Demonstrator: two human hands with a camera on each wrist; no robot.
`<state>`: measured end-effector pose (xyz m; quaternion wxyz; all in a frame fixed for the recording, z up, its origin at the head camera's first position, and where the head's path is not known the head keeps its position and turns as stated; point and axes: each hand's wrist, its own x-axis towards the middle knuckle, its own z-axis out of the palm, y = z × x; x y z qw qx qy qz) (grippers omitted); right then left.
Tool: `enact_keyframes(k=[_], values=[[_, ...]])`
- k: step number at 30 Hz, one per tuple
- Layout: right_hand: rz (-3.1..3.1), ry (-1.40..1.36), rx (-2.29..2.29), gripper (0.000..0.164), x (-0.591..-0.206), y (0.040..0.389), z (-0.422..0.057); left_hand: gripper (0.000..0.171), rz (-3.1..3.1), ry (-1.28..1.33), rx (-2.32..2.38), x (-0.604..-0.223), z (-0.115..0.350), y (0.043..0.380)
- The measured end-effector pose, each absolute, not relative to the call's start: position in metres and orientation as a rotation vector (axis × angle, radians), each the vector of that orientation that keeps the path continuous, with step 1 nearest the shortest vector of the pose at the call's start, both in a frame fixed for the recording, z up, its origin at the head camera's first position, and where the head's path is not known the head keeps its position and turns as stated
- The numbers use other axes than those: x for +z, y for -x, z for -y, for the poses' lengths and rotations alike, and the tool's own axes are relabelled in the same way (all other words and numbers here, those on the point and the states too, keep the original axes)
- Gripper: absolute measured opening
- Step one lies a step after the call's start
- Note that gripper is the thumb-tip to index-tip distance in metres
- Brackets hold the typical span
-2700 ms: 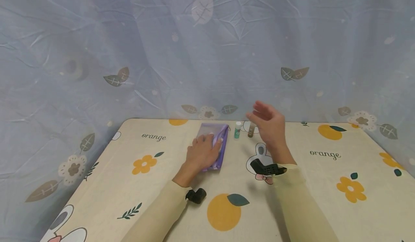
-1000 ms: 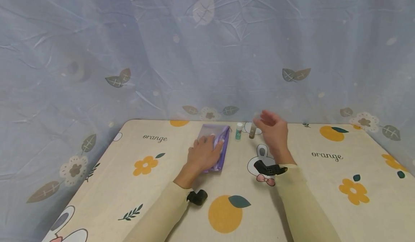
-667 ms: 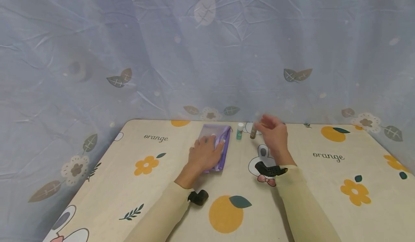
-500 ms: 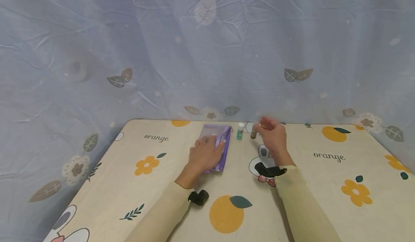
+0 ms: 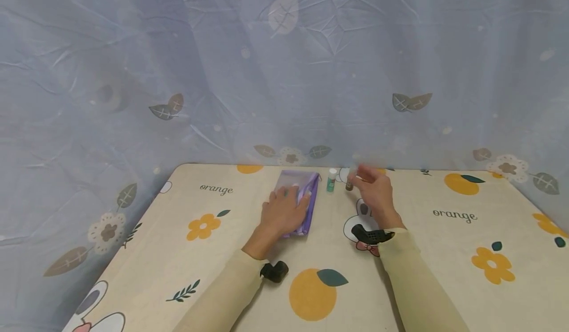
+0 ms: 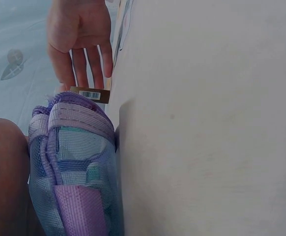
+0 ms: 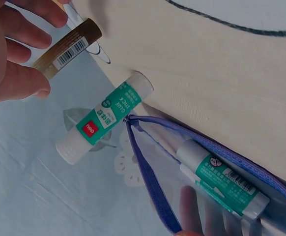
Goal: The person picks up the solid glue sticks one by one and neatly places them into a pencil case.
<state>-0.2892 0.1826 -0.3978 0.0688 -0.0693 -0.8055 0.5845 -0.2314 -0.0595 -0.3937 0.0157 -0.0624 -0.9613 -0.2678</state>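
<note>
My left hand [image 5: 284, 212] lies with spread fingers on a purple-edged mesh zip pouch [image 5: 297, 175]. Through the pouch's open zip, the right wrist view shows a green-labelled glue stick [image 7: 224, 179] inside. Another green glue stick [image 5: 331, 181] with a white cap stands upright beside the pouch. To its right is a brown tube [image 5: 349, 186] with a barcode label. My right hand [image 5: 375, 191] is around this brown tube, thumb on one side and fingers on the other, not visibly closed on it. The tube's upper end is partly hidden behind the thumb.
A cream tablecloth [image 5: 249, 282] printed with oranges, flowers and rabbits covers the table. Directly behind its far edge hangs a blue-grey patterned curtain [image 5: 284, 75]. Dark wrist cameras sit at both cuffs.
My right hand has come down towards the table and closer around the brown tube. The left hand stays on the pouch, and the standing glue stick has not moved.
</note>
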Motion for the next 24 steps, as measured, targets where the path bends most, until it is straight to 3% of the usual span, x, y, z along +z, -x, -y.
enact_keyframes(k=[24], values=[[2.436, 0.219, 1.775, 0.057, -0.4038, 0.2957, -0.1832, 0.068, 2.986, 0.197, -0.819, -0.3934, 0.0591, 0.2303]])
